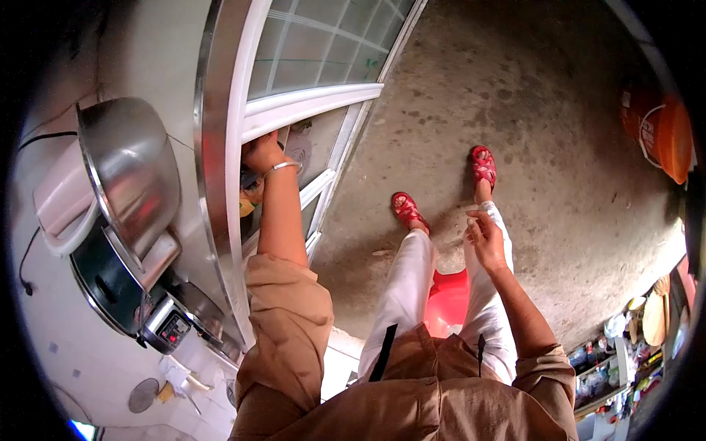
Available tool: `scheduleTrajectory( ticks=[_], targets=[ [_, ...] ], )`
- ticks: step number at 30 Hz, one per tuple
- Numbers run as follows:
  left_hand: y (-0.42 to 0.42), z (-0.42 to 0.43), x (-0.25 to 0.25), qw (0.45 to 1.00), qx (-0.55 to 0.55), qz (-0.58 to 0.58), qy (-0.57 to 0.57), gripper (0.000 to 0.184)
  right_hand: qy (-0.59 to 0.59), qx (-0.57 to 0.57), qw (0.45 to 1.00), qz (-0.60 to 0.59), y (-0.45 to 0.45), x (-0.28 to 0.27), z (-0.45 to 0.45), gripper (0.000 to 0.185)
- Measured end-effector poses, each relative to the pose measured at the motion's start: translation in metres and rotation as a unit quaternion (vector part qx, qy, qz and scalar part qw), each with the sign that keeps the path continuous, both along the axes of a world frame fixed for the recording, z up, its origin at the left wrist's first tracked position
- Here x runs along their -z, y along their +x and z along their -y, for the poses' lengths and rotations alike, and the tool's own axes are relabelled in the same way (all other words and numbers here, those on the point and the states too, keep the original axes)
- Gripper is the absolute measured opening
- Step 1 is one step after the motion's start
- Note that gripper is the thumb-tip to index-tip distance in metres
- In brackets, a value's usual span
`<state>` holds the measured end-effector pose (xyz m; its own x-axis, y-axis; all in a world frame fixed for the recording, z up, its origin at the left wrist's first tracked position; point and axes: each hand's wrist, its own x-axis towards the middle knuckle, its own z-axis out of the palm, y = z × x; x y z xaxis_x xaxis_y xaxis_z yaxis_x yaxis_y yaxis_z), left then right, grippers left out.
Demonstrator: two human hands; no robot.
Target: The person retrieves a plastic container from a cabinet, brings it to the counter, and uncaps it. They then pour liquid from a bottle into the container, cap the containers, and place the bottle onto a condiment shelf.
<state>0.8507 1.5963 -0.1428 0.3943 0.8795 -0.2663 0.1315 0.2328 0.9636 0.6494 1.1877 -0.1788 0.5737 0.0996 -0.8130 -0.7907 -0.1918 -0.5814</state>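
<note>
My left hand point(265, 153), with a silver bangle point(282, 167) at the wrist, reaches into the gap of a white-framed cabinet point(312, 103) under the counter. Its fingers are partly hidden by the frame, so what they touch does not show. Close below it, inside the cabinet, is something yellow and orange point(248, 204) that I cannot make out. Over my right knee hangs my right hand point(485, 241), fingers loosely bent and apart, with nothing visible in it.
On the counter to the left are a large steel basin point(140, 169) and an appliance with a lit display point(173, 331). A red plastic stool point(447, 298) is between my legs. An orange bucket point(665, 140) stands far right; cluttered shelves point(607, 382) are lower right.
</note>
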Motion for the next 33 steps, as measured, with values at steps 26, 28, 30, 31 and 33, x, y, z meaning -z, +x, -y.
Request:
scheduleTrajectory(
  ticks=[26,28,30,31,33],
  targets=[
    [-0.087,-0.059,-0.006,0.974,-0.150,-0.166,0.026,0.023,-0.118,-0.037,0.992,-0.018,-0.022,-0.012,0.073,0.019],
    [-0.087,-0.066,0.002,0.973,-0.143,-0.177,0.039,0.021,-0.139,-0.075,0.987,-0.007,-0.020,-0.021,0.085,0.019],
    [-0.088,-0.070,0.006,0.970,-0.133,-0.193,0.061,0.019,-0.146,-0.065,0.987,-0.016,-0.022,-0.022,0.094,0.019],
    [-0.089,-0.073,0.008,0.967,-0.128,-0.203,0.080,0.018,-0.152,-0.067,0.986,-0.017,-0.026,-0.023,0.098,0.019],
    [-0.096,-0.073,0.012,0.958,-0.110,-0.226,0.138,0.016,-0.166,-0.058,0.984,-0.024,-0.031,-0.024,0.105,0.019]
  ],
)
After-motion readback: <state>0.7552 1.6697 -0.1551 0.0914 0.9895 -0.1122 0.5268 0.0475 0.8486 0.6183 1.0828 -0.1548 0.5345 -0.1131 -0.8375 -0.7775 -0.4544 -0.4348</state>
